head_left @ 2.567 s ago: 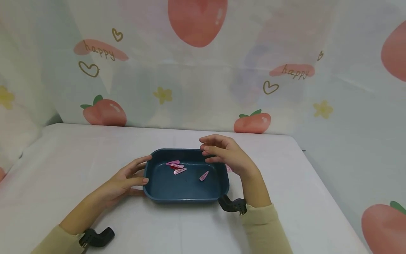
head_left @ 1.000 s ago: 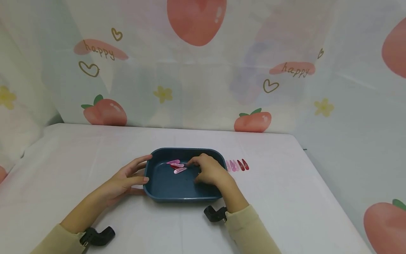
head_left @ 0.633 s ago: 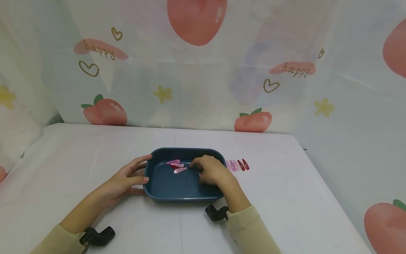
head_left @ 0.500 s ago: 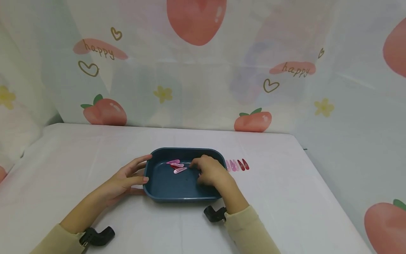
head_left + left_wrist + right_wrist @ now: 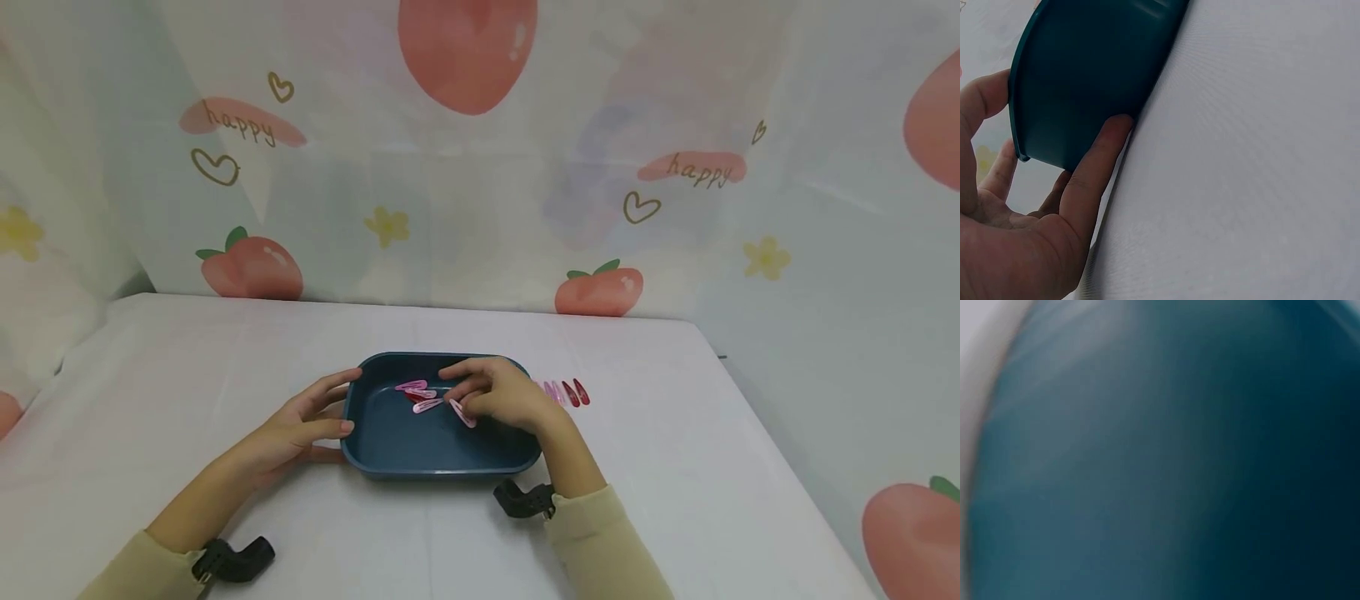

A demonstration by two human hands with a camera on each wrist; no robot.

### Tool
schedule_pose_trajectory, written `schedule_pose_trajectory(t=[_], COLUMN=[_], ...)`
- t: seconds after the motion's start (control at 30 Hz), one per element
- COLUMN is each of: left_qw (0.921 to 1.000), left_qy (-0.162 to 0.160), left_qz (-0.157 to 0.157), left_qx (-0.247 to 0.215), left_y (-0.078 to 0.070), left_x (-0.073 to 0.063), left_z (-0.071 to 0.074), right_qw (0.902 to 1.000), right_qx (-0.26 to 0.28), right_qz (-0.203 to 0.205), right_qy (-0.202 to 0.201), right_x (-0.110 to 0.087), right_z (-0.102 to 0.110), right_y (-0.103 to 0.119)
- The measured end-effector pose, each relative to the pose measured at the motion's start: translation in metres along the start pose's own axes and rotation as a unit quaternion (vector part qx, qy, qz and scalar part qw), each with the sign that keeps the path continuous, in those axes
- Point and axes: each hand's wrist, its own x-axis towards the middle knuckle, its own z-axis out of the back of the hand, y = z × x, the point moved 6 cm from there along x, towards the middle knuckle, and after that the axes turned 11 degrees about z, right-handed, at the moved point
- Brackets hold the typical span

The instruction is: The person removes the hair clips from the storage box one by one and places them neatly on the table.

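My right hand (image 5: 510, 396) pinches a pink snap hair clip (image 5: 462, 414) between thumb and fingers, over the right half of a dark blue tray (image 5: 442, 474). Spread along the tray's left end, my left hand (image 5: 288, 433) touches it with extended fingers and thumb. In the left wrist view the left hand (image 5: 1035, 231) has fingertips on the tray's outer wall (image 5: 1085, 81) and at its rim. Several pink clips (image 5: 427, 406) and a red clip (image 5: 413, 397) lie in a small heap in the tray's left part. Blurred tray wall (image 5: 1147, 456) fills most of the right wrist view.
Right of the tray, a row of clips lies on the white tablecloth: pink ones (image 5: 553, 392), then two red ones (image 5: 576, 393). The right hand and tray partly hide the row's left end. A peach-patterned cloth (image 5: 465, 183) hangs behind the table.
The right hand came from above the tray's right end down into it, took hold of the lone pink clip, and now lifts it slightly. The left hand has stayed at the tray.
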Motion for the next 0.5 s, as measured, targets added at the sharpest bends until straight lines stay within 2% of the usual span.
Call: schedule_pose_trajectory(t=[0.1,0.17,0.33,0.5], left_qw=[1.0000,1.0000,0.9999,0.9999], left_qy=[0.000,0.001,0.004,-0.001], left_qz=[0.001,0.003,0.004,0.005], left_qx=[-0.004,-0.007,-0.010,-0.015], left_y=[0.001,0.001,0.000,0.001], left_x=[0.000,0.001,0.003,0.002], left_z=[0.001,0.001,0.000,0.003], right_qw=[0.9988,0.9980,0.9977,0.9938], right_qx=[0.045,0.057,0.062,0.098], right_qz=[0.005,0.006,0.014,0.050], right_qy=[0.019,0.026,0.025,0.015], right_x=[0.000,-0.001,-0.008,-0.019], right_z=[0.003,0.007,0.019,0.024], right_y=[0.001,0.000,0.001,0.004])
